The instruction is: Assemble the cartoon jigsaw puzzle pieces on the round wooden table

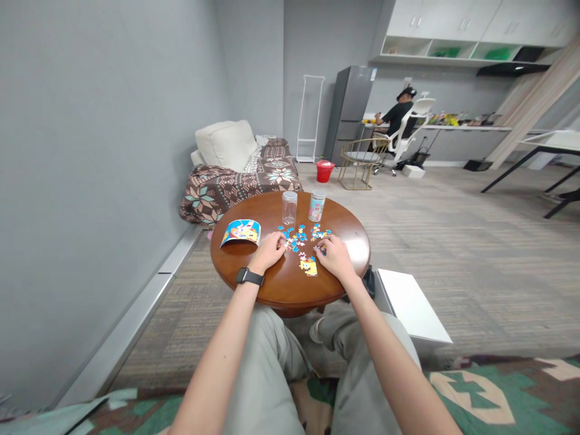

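Loose jigsaw puzzle pieces (298, 235), mostly blue, lie scattered on a round brown table (254, 284). My left hand (270, 250) bends over the pile's left side, its thumb and fingers closed around a puzzle piece that is mostly hidden. On the other side, my right hand (334, 256) has its fingers curled on a puzzle piece (322, 249). Between the hands lies a small joined puzzle section (309, 266), yellow with a cartoon face. A curved picture sheet (242, 231) with a cartoon print stands left of my left hand.
Behind the pieces stand a clear jar (289, 208) and a printed canister (316, 206). A white box (412, 305) sits on the floor to the right. Farther back are a covered couch (244, 175), a red bucket (324, 171) and a seated person (397, 115) at a counter.
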A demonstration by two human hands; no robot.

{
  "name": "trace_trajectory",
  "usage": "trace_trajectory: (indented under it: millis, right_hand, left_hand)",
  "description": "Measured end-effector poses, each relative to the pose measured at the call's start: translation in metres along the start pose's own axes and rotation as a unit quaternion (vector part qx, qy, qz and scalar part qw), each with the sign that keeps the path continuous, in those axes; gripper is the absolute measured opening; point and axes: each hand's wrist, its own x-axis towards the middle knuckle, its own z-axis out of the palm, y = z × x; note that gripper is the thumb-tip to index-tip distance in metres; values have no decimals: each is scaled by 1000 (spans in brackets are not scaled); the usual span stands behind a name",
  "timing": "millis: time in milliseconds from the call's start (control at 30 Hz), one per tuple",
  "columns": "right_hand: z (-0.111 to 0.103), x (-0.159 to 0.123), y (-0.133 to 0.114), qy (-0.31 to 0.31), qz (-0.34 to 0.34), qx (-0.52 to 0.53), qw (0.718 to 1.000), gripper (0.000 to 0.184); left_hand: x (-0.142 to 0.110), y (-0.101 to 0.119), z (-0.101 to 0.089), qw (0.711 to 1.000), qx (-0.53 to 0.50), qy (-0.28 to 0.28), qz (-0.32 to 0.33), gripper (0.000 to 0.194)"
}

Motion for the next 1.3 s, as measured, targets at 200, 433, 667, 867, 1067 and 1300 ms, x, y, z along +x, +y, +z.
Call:
trace_trajectory:
  millis: [200,433,667,867,1067,1300]
  right_hand:
    - [1,2,1,-23,-29,37,999,10]
    - [2,3,1,-40,-36,45,998,6]
    - [-3,2,-2,-32,-47,43,997,3]
    - [-6,0,-6,-44,-57,41,997,10]
    - [-4,0,-5,-11,-28,-2,1000,11]
    - [-1,1,-2,-35,-18,23,999,6]
  left_hand:
    - [0,0,0,1000,3,-3,0,17]
    - [0,-2,0,1000,-5,-3,1,18]
    - [0,-3,2,1000,-9,6,5,18]
    - [1,-4,3,1000,-6,3,4,19]
    - [0,-1,1,1000,-10,-3,2,19]
    - [0,-3,2,1000,-12,-4,2,18]
